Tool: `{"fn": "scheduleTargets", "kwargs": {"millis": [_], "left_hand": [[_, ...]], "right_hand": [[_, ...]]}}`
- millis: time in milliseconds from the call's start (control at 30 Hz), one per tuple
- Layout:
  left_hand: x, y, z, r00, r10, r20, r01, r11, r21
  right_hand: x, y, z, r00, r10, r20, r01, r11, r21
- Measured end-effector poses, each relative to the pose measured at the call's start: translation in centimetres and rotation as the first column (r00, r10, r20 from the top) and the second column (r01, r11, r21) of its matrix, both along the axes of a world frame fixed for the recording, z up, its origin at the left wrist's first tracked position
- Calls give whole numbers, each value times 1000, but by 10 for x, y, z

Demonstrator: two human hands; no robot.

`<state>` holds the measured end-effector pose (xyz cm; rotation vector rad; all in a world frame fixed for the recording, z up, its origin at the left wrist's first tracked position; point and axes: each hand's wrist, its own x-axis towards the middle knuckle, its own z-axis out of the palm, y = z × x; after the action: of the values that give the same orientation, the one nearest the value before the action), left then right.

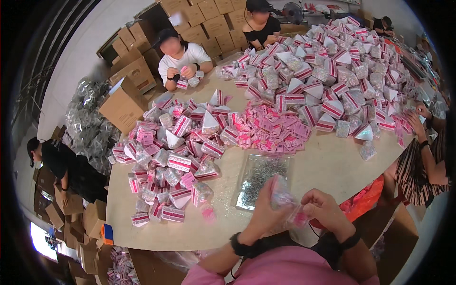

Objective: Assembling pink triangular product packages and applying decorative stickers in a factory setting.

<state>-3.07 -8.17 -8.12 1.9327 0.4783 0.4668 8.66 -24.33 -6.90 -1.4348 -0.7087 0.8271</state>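
Observation:
In front of my body, my left hand (264,210) is closed around a clear plastic packet (282,195) with glittery, whitish contents. A pink card (300,218) shows at its lower end. The fingers of my right hand (325,209) are pinched together at that end of the packet; the exact point of the grip is partly hidden. Just beyond my left hand lies a shallow clear tray (247,201) with many tiny dark metal pieces in it. Farther off is a heap of loose pink cards (273,127).
Filled packets with pink-striped labels (180,164) spread over the table's left side; a larger pile (327,71) covers the far right. Co-workers sit around the table (142,237). Cartons (124,105) stand at the left. An orange-red bag (363,198) hangs by the right edge.

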Motion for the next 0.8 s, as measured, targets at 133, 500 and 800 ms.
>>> {"fn": "scheduleTargets", "kwargs": {"millis": [133,500,800], "left_hand": [[-60,104,-21,970,238,-54,-242,966,-87],[-70,168,-2,932,321,170,-362,860,360],[-12,83,-62,953,17,-304,221,649,729]], "right_hand": [[3,-6,0,978,-23,-205,-2,992,-123],[-3,-16,-28,946,3,-323,-51,989,-138],[-6,-28,-34,969,18,-246,-83,964,-253]]}}
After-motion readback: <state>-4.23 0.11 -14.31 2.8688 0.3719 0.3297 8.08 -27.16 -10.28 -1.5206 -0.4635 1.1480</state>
